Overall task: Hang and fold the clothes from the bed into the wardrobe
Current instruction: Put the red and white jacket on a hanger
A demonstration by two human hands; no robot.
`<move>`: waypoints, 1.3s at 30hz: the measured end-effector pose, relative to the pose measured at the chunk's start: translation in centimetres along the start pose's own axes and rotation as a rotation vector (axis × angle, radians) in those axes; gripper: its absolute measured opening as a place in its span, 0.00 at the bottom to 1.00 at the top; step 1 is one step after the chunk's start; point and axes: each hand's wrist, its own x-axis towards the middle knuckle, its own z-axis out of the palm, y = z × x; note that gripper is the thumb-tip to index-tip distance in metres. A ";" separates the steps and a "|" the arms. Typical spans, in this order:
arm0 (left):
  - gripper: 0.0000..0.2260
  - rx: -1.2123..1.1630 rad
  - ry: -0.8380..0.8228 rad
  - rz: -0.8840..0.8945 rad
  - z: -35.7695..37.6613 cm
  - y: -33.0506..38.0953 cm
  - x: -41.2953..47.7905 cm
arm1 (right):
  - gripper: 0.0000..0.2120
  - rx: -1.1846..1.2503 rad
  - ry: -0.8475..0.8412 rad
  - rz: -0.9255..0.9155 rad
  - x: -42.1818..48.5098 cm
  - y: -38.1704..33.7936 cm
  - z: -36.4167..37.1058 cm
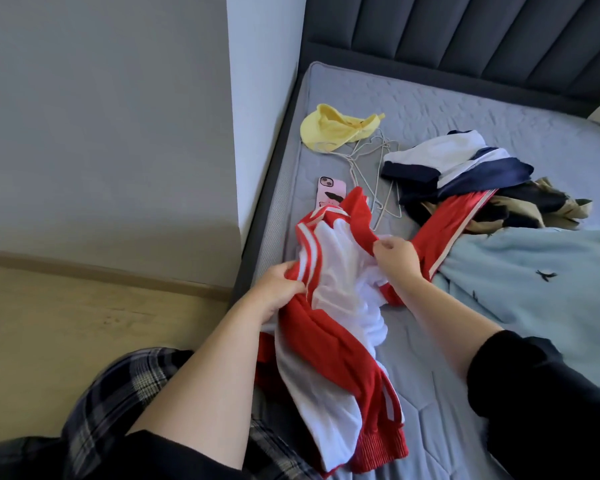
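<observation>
A red jacket (333, 344) with white lining and white stripes lies half turned inside out on the near part of the bed (413, 109). My left hand (278, 289) grips its striped edge at the left. My right hand (395, 254) pinches red fabric near the collar. One red sleeve runs off to the right, under a heap of clothes (465, 181) in navy, white and tan. White wire hangers (371, 168) lie between that heap and a yellow garment (333, 128) farther back.
A pink phone (330, 195) lies on the mattress just behind the jacket. A light blue blanket (534, 282) with dark bird prints covers the right side. The dark padded headboard (465, 32) stands behind. A white wall corner (257, 116) and wooden floor (84, 323) are to the left.
</observation>
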 end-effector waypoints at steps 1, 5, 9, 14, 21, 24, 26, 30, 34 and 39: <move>0.21 0.038 -0.078 0.039 0.2 0.2 -0.1 | 0.13 0.072 0.069 0.008 0.3 -0.3 0.0; 0.31 0.402 -0.342 0.120 1.5 0.1 -0.6 | 0.37 0.224 -0.104 0.272 1.1 -1.4 1.6; 0.31 0.582 -0.420 0.164 1.9 -0.5 -0.7 | 0.54 -0.128 -0.158 0.306 0.8 -1.0 4.0; 0.29 0.507 -0.361 0.129 1.5 -1.0 -0.5 | 0.57 -0.265 0.016 0.407 0.6 3.1 4.6; 0.36 0.448 -0.194 0.090 1.2 -1.5 -0.4 | 0.51 -0.237 0.383 0.373 -0.5 6.9 3.7; 0.37 0.427 -0.214 0.041 1.3 -1.9 -0.3 | 0.58 -0.045 0.270 0.554 -0.3 7.5 3.2; 0.36 0.409 -0.238 0.030 1.3 -1.9 -0.2 | 0.54 0.112 0.193 0.570 -0.1 7.6 2.9; 0.35 0.360 -0.253 -0.024 1.3 -1.5 -0.6 | 0.34 0.431 0.124 0.427 0.2 5.8 2.2; 0.32 0.030 -0.173 -0.069 1.0 -0.9 -1.0 | 0.08 0.789 -0.154 0.512 -0.9 0.3 1.9; 0.25 -0.770 0.120 -0.180 -1.5 0.9 -0.3 | 0.14 0.982 -0.584 0.273 -3.1 -7.4 -0.7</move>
